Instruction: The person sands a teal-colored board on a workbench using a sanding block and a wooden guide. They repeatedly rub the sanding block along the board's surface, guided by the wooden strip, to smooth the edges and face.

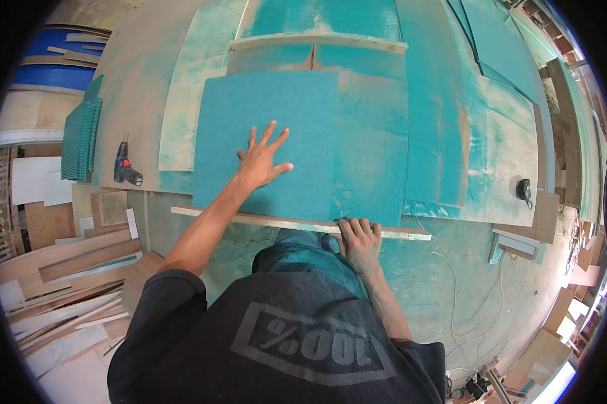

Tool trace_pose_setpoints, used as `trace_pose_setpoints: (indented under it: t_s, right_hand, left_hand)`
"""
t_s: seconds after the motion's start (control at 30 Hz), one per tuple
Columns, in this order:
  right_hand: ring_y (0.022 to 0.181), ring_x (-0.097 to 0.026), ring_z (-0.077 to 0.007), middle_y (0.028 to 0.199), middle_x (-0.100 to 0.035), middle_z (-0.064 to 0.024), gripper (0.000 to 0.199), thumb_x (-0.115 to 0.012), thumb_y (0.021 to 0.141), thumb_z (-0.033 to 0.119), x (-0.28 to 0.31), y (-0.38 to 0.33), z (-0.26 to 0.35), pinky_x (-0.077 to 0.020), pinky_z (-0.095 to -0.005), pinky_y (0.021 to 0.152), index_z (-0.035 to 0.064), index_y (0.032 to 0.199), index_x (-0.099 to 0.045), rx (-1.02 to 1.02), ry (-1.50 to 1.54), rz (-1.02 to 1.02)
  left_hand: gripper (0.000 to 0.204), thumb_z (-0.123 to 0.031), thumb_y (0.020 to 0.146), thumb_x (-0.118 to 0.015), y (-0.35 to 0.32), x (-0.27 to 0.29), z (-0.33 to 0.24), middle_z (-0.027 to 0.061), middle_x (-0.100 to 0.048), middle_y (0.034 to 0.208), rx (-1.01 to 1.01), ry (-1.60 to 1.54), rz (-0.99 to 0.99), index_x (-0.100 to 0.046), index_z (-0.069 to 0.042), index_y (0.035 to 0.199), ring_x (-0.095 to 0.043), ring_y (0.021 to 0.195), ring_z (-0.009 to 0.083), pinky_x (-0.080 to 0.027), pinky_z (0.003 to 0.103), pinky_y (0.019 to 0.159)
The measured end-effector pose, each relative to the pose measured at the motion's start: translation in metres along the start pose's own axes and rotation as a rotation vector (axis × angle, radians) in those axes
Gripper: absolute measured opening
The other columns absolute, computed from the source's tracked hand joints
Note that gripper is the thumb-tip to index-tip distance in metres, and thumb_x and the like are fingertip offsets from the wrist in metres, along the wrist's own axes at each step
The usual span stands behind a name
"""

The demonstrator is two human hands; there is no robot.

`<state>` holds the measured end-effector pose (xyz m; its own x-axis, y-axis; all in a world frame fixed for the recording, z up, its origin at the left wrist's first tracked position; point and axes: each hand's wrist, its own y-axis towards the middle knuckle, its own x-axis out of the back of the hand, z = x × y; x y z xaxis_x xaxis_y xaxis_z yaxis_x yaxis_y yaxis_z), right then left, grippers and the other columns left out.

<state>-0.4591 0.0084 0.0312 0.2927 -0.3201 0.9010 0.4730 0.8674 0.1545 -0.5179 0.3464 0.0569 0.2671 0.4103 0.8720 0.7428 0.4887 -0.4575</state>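
My left hand (259, 161) lies with its fingers spread on a flat square teal board (270, 101). The board rests on a worktable spattered with teal paint. Along the near edge of the table runs a long narrow wooden strip (276, 221), in front of my body. Near the right part of this strip, my right hand (361, 241) has its fingers curled over the wood, with the thumb side partly hidden.
A cordless drill (124, 166) lies on the left of the table, near a stack of teal panels (81, 141). On the right sits a black tape measure (523, 192). A pale batten (317, 42) crosses the far side. Wood offcuts (68, 296) pile up at lower left; thin cables (455, 316) trail over the floor.
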Motion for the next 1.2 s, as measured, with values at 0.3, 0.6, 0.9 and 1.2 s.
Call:
trace_pose_setpoints:
  t_s: [0.3,0.6,0.9,1.2]
  right_hand:
    - [0.092,-0.061,-0.0213,0.096,-0.065,-0.0002,0.028,-0.074,0.093,0.036,-0.003,0.081,-0.035,-0.0412,-0.0425,0.086,0.0123,0.108,-0.069,0.021,0.004,-0.06]
    - [0.093,-0.059,-0.0204,0.094,-0.064,0.0003,0.031,-0.07,0.099,0.043,-0.01,0.175,-0.076,-0.0375,-0.0416,0.087,0.013,0.106,-0.07,0.018,-0.032,-0.14]
    - [0.103,-0.06,-0.0204,0.096,-0.064,0.0007,0.031,-0.067,0.101,0.043,-0.028,0.275,-0.118,-0.0239,-0.0529,0.116,0.0138,0.108,-0.072,-0.052,-0.099,-0.257]
    - [0.102,-0.059,-0.0215,0.1,-0.067,-0.0008,0.034,-0.066,0.102,0.045,-0.03,0.36,-0.155,-0.0238,-0.053,0.117,0.0135,0.111,-0.072,-0.086,-0.101,-0.235]
  left_hand:
    - [0.093,-0.046,0.088,-0.082,0.084,0.023,0.01,0.0047,-0.019,0.177,-0.07,-0.017,-0.129,-0.033,-0.032,0.166,-0.028,0.152,0.0568,-0.046,0.068,0.113]
    - [0.092,-0.055,0.09,-0.077,0.18,0.075,0.011,0.004,-0.016,0.178,-0.012,0.144,-0.086,-0.028,-0.038,0.167,-0.031,0.151,0.0558,-0.047,0.068,0.111]
    - [0.09,-0.065,0.093,-0.069,0.298,0.127,0.017,0.0027,-0.016,0.178,-0.019,0.219,-0.086,-0.025,-0.04,0.168,-0.032,0.152,0.0511,-0.042,0.068,0.115]
    - [0.086,-0.072,0.096,-0.057,0.389,0.166,0.02,-0.0021,-0.012,0.179,0.044,0.308,-0.042,-0.018,-0.047,0.168,-0.027,0.156,0.0459,-0.042,0.067,0.116]
